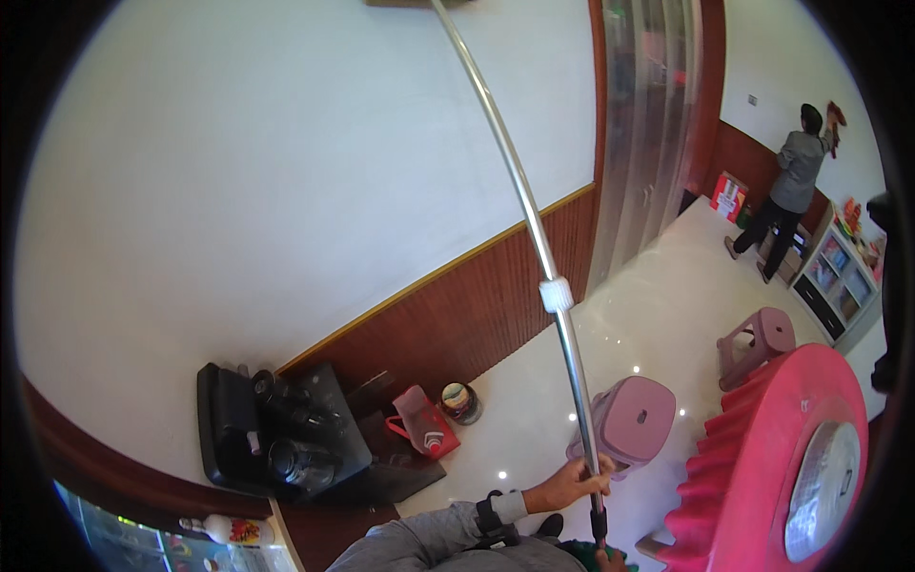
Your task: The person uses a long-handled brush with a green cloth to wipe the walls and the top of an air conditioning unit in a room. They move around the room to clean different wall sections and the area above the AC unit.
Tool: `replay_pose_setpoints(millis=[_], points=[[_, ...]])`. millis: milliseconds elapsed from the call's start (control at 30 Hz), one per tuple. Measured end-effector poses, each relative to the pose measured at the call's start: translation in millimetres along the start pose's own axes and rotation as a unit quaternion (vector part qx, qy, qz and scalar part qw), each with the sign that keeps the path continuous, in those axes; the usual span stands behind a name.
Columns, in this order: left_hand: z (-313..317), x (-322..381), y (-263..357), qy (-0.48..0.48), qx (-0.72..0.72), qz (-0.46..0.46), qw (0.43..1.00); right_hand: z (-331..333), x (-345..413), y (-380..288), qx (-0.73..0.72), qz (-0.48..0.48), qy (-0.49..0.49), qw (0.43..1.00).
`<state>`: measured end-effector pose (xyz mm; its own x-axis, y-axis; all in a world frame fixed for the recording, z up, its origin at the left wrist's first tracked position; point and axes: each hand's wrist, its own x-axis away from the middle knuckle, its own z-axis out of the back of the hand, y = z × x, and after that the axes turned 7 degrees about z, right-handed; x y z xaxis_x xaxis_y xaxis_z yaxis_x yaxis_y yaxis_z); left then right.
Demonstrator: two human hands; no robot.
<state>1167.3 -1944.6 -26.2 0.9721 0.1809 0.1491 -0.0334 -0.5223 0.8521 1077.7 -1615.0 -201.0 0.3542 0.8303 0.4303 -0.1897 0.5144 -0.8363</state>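
Observation:
A long telescopic metal pole [509,154] runs from the bottom of the view up to the white wall [236,164]. My left hand [570,486] is wrapped around its lower tube, below the white locking collar [556,295]. Lower down, at the dark grip [599,525], my right hand [612,560] closes on the pole's end; the bottom edge cuts off most of it. Something green [582,552], perhaps cloth, shows beside that hand. At the top edge, a brownish flat head [400,3] on the pole's far end is only partly visible against the wall.
Two pink plastic stools [638,418] stand near a round table with a red cloth [758,457]. Black appliance and glassware [300,429] sit on a cabinet at left, beside a red bag [425,425]. Another person [797,171] holds a cloth to the far wall.

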Motion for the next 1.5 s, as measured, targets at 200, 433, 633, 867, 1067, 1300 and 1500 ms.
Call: replay_pose_setpoints(millis=[200,433,633,867,1067,1300,1500], points=[[-16.0,-5.0,36.5,0.040,-0.065,-0.001,0.997,29.5,-8.1,-6.3,0.038,0.007,-0.014,0.999],[4.4,-11.7,222.3,0.181,-0.215,-0.256,0.925,48.4,-138.4,-205.7,-0.018,0.218,-0.045,0.975],[-1.8,62.7,402.1,0.389,-0.252,-0.392,0.795,14.0,-177.6,-437.4,-0.080,0.402,-0.133,0.902],[-9.5,180.3,539.1,0.562,-0.358,-0.497,0.556,-44.7,-167.6,-545.4,-0.113,0.491,-0.168,0.847],[45.0,229.0,487.7,0.620,-0.276,-0.513,0.527,-75.9,-199.7,-411.2,0.026,0.398,-0.143,0.906],[65.3,90.2,157.6,0.606,0.002,-0.449,0.657,12.9,-203.7,-197.3,0.173,0.308,-0.215,0.911],[-10.4,-8.0,-21.6,0.509,0.045,-0.241,0.825,49.4,-185.7,-145.4,0.257,0.236,-0.211,0.913]])
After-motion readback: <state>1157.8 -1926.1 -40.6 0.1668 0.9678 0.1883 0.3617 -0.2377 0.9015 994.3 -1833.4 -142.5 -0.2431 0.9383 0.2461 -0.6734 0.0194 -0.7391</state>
